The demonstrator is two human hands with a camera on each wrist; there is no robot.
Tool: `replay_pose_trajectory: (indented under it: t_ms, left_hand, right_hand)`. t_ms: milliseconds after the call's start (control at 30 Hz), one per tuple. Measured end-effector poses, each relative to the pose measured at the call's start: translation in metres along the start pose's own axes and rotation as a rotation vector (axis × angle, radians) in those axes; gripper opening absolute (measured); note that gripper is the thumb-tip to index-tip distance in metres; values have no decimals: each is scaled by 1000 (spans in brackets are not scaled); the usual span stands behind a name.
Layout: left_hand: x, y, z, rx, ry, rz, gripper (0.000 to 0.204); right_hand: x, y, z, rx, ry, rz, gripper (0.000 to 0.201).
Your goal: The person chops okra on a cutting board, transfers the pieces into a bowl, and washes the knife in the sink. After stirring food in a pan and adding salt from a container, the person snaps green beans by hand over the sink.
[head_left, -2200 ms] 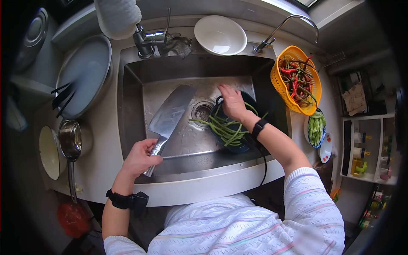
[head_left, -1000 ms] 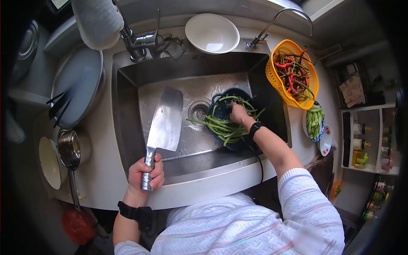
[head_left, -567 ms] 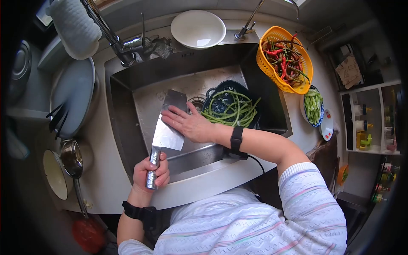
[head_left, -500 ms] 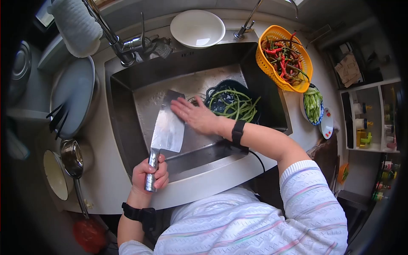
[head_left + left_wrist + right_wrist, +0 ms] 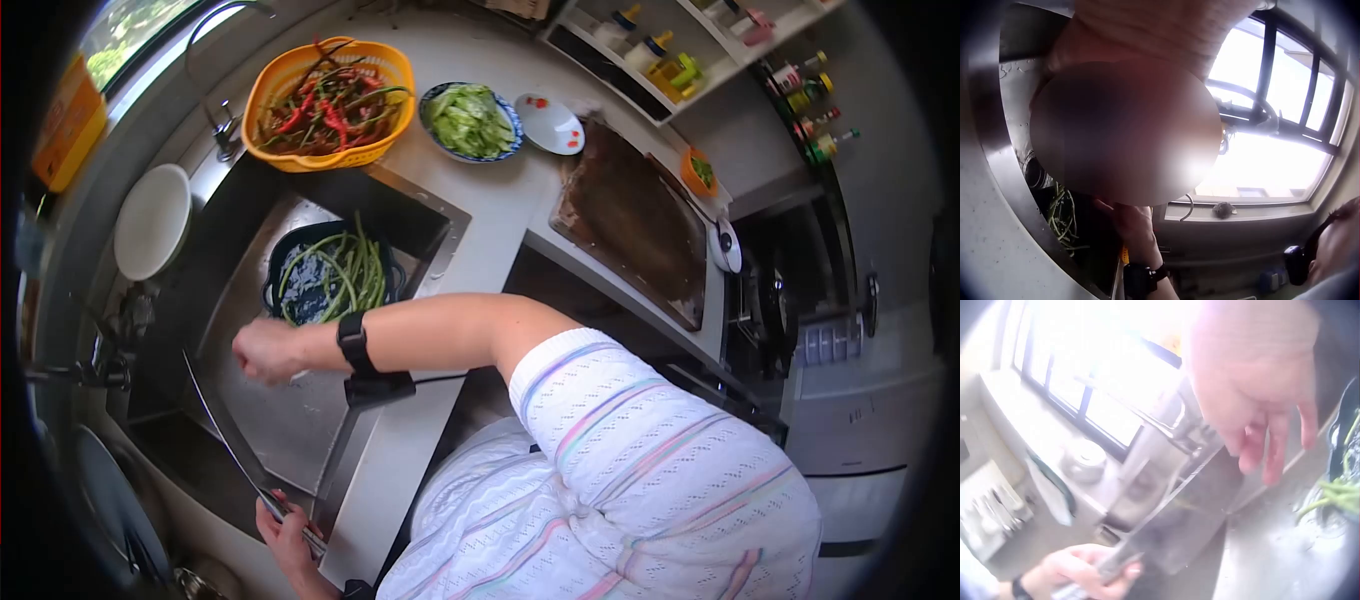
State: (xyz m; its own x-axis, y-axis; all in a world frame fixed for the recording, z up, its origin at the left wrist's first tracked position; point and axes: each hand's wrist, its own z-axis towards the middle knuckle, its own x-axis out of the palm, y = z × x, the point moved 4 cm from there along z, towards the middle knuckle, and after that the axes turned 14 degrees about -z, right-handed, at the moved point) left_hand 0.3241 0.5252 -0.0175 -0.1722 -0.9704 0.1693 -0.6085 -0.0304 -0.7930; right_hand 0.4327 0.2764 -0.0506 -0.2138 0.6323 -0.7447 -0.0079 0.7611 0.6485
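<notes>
My left hand grips the metal handle of a cleaver at the sink's near edge. From the head view the blade shows nearly edge-on; its broad wet face appears in the right wrist view. My right hand hangs over the sink close to the blade's far end, its fingers loosely bent and holding nothing. Beside it in the sink sits a dark blue basin with water and long green beans. A blurred patch covers most of what my left hand does in the left wrist view.
A yellow basket of red chillies, a bowl of cut greens and a small white dish stand on the counter. Right of them lies a dark cutting board. A white bowl and faucet are behind the sink.
My right hand has left the beans, passed over the cleaver's blade, and now hangs beside it with fingers bent. The cleaver has turned edge-on in my left hand. The head view has swung rightward.
</notes>
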Motion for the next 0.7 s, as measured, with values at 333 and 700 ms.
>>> replay_pose_trajectory:
  t_ms: [333,700]
  left_hand:
    - [177,-25,-45,807,334,815,50]
    - [420,56,-115,754,1067,763,16]
  right_hand:
    - [-56,26,-161,111,-292,950,20]
    - [-134,-161,-608,824,-1076,1152,24]
